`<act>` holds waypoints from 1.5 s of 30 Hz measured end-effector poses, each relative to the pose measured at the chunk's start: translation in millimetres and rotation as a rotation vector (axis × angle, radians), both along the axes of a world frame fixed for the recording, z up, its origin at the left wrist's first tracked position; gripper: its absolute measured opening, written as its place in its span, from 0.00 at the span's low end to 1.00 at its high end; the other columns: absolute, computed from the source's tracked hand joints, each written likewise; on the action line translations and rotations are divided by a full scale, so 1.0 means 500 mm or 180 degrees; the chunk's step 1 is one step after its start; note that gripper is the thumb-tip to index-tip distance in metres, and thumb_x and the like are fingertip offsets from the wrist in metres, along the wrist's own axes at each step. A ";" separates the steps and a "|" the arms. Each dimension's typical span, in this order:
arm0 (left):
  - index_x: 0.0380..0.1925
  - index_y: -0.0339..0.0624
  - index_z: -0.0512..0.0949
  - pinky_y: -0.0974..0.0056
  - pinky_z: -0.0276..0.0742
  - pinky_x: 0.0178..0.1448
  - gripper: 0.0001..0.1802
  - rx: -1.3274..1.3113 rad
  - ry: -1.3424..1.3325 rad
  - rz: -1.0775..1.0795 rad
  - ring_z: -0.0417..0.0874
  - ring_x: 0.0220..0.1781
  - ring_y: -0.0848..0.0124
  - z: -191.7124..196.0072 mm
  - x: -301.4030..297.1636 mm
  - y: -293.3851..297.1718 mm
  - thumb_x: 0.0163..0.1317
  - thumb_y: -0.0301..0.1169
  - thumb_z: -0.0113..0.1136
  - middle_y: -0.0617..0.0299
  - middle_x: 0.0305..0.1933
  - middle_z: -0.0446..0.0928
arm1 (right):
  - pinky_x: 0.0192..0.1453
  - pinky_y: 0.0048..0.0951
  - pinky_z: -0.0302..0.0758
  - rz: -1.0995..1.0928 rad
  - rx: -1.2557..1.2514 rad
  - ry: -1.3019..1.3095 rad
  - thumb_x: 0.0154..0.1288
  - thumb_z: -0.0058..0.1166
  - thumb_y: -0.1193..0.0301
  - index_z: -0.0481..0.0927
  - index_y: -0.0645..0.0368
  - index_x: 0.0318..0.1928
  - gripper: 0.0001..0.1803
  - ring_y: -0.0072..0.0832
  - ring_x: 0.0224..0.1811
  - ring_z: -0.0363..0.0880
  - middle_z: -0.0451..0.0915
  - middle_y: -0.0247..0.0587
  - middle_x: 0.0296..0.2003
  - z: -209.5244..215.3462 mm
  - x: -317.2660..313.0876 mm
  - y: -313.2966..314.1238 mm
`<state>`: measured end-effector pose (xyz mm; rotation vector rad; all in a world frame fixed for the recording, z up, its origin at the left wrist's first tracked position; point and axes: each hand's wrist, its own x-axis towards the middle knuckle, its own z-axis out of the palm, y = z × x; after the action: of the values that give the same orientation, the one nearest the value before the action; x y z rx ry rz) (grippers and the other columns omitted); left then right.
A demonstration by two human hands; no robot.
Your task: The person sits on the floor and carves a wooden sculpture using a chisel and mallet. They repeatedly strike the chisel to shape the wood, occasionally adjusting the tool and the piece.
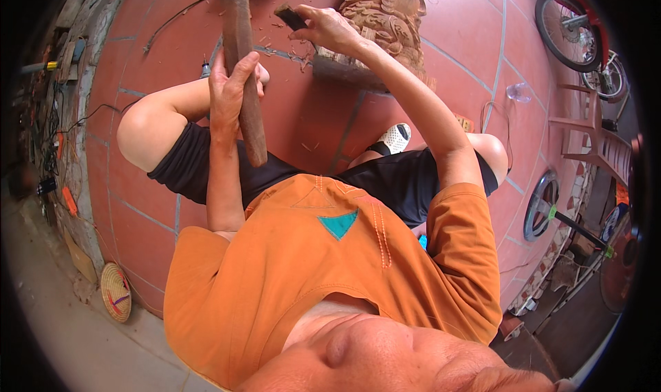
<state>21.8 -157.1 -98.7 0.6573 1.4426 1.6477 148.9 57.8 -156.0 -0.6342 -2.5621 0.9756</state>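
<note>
My left hand [231, 92] is wrapped around a long, rough brown wooden stick [237, 27], held above my crossed legs; the stick's far end runs out of view at the top. In my right hand [332, 30], stretched forward, the thumb and fingers pinch a small dark flat piece [290, 17] with a brownish end; its exact kind is not clear. Right beside that hand lies a brown wooden carving [382, 20] with deep relief. Its near end is a plain, darker block [344, 74]. Wood shavings [292, 56] are scattered on the tiles near it.
Red floor tiles [310, 127] surround me. A dark cable [172, 21] curves at the far left. To the right are a clear plastic cup [518, 92], a pink plastic chair [599, 140], a motorbike wheel [566, 30] and a round stand base [542, 206]. A woven hat [116, 293] lies at left.
</note>
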 end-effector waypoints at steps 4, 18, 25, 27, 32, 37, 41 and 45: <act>0.48 0.41 0.70 0.74 0.70 0.22 0.17 0.0279 0.0300 0.0266 0.74 0.18 0.80 -0.012 -0.001 0.006 0.69 0.36 0.65 0.66 0.28 0.76 | 0.48 0.47 0.80 0.0159 0.0153 -0.0037 0.61 0.69 0.56 0.77 0.55 0.59 0.30 0.51 0.44 0.86 0.86 0.55 0.39 0.005 -0.003 -0.007; 0.42 0.41 0.71 0.72 0.73 0.23 0.12 0.0691 0.0246 0.0709 0.76 0.19 0.75 0.039 -0.020 0.000 0.71 0.35 0.61 0.61 0.28 0.76 | 0.46 0.47 0.80 0.0182 0.0229 0.0071 0.59 0.69 0.57 0.77 0.57 0.57 0.29 0.52 0.43 0.86 0.86 0.54 0.38 0.000 -0.003 -0.010; 0.50 0.40 0.72 0.75 0.71 0.21 0.18 -0.0606 0.0691 -0.0634 0.76 0.17 0.79 -0.038 -0.002 0.004 0.69 0.39 0.64 0.67 0.27 0.76 | 0.42 0.43 0.80 0.0185 0.0277 0.0044 0.59 0.71 0.59 0.76 0.58 0.57 0.30 0.43 0.38 0.87 0.86 0.52 0.36 -0.018 -0.004 0.007; 0.50 0.40 0.72 0.76 0.71 0.20 0.18 -0.0362 0.0319 -0.0687 0.76 0.17 0.80 -0.042 -0.006 0.005 0.70 0.39 0.64 0.68 0.27 0.76 | 0.42 0.39 0.80 0.0072 0.0081 0.0170 0.60 0.71 0.62 0.76 0.58 0.57 0.28 0.35 0.37 0.86 0.86 0.48 0.35 -0.029 0.005 0.028; 0.47 0.41 0.73 0.73 0.74 0.22 0.20 -0.0287 0.0097 -0.0318 0.75 0.17 0.80 -0.036 -0.007 0.003 0.66 0.42 0.68 0.67 0.25 0.75 | 0.43 0.27 0.82 -0.0431 -0.0404 0.0065 0.66 0.66 0.72 0.75 0.58 0.61 0.24 0.22 0.41 0.84 0.86 0.37 0.46 -0.019 0.065 0.094; 0.48 0.42 0.73 0.74 0.74 0.22 0.20 -0.0219 -0.0009 -0.0209 0.75 0.17 0.79 -0.035 -0.009 0.001 0.66 0.41 0.68 0.67 0.25 0.75 | 0.47 0.28 0.84 -0.0192 -0.1173 0.0373 0.68 0.65 0.73 0.76 0.57 0.62 0.24 0.22 0.44 0.85 0.86 0.37 0.47 0.012 0.045 0.060; 0.49 0.42 0.73 0.74 0.73 0.22 0.20 -0.0222 0.0073 -0.0330 0.75 0.17 0.79 -0.034 -0.006 0.004 0.66 0.41 0.68 0.67 0.25 0.75 | 0.42 0.43 0.79 0.0075 -0.0551 0.0420 0.61 0.69 0.59 0.76 0.60 0.49 0.24 0.43 0.36 0.86 0.84 0.51 0.34 -0.034 0.026 0.035; 0.49 0.42 0.72 0.74 0.72 0.21 0.20 -0.0283 0.0205 -0.0332 0.75 0.17 0.79 -0.029 -0.004 0.004 0.66 0.40 0.67 0.67 0.25 0.75 | 0.44 0.47 0.79 0.0089 -0.0387 0.0468 0.62 0.68 0.58 0.75 0.58 0.53 0.25 0.49 0.40 0.86 0.85 0.53 0.35 -0.038 0.026 0.026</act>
<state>19.8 -155.3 -113.2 0.7284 1.4930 1.4857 162.1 70.9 -175.3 -0.5384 -2.4038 1.1499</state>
